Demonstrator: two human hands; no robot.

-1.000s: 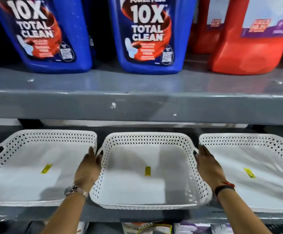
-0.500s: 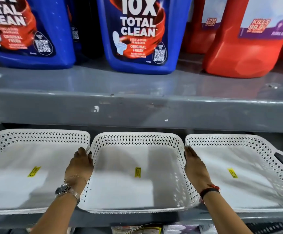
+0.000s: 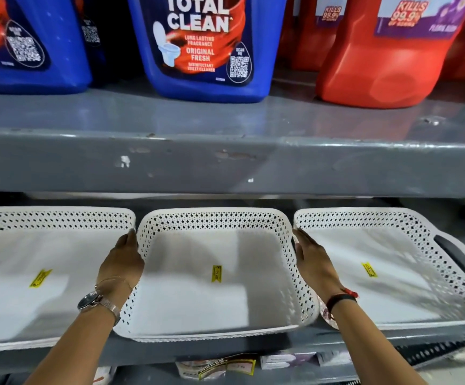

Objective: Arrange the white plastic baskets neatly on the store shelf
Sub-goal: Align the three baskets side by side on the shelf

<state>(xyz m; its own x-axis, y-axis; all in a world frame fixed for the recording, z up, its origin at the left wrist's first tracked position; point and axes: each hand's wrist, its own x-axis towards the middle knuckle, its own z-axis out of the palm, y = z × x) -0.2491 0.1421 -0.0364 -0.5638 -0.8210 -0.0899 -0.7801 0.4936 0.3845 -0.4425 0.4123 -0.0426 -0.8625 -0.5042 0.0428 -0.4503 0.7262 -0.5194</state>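
Note:
Three white perforated plastic baskets stand side by side on the lower grey shelf (image 3: 225, 352). The middle basket (image 3: 214, 222) has a yellow price sticker inside. My left hand (image 3: 121, 263) lies flat against its left wall, fingers pointing back, wedged between it and the left basket (image 3: 56, 218). My right hand (image 3: 313, 262) presses its right wall the same way, beside the right basket (image 3: 364, 219), whose dark handle slot shows at the far right. The fingertips of both hands are hidden between the baskets.
An upper grey shelf (image 3: 225, 162) overhangs the baskets and carries blue cleaner jugs (image 3: 206, 45) and red jugs (image 3: 386, 59). Small packets and labels (image 3: 225, 366) lie below the lower shelf's front edge.
Both hands slid further back along the middle basket's sides, and that basket went deeper onto the shelf, lining up with its neighbours. The view drifted right and down a little.

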